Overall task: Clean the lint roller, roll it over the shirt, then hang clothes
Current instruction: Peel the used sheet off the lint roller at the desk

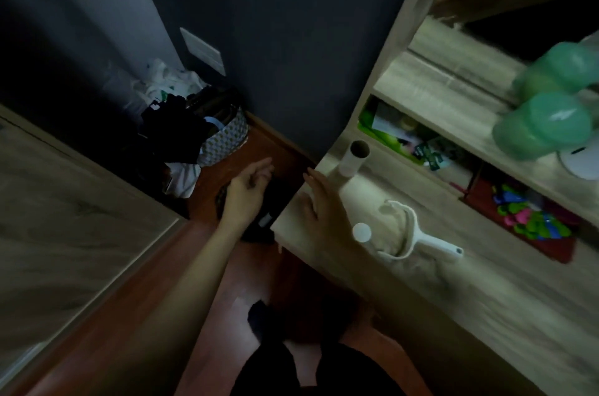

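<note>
Two hands were in view, neither holding anything.

1. Writing: a green package (pixel 421 149) lay in the shelf compartment beyond and to the right of the right hand. Its print was too blurred to read.

2. Left hand (pixel 248 188): it was extended forward over the floor (pixel 227 282), with the fingers relaxed and slightly spread. It hovered above a dark object (pixel 270 201) lying on the floor beside the desk corner. Contact with that object could not be determined.

3. Right hand (pixel 319 198): its fingers were straight and close together, over the near corner of the desk (pixel 453 292). Whether the palm pressed on the desk surface could not be determined.

4. Task items: the lint roll (pixel 354 158), a white tube with a cardboard core, stood upright on the desk just right of the right fingertips, not touched. The white roller handle (pixel 421 241) lay flat on the desk to the right of the right wrist, well apart from the roll. A round white cap (pixel 362 232) sat between the wrist and the handle frame.

5. Clothes (pixel 175 123), dark and white, were heaped in a patterned basket (pixel 231 136) beyond the left hand, against the wall.

6. Green containers (pixel 544 126) stood on the shelf, far right of both hands.
</note>
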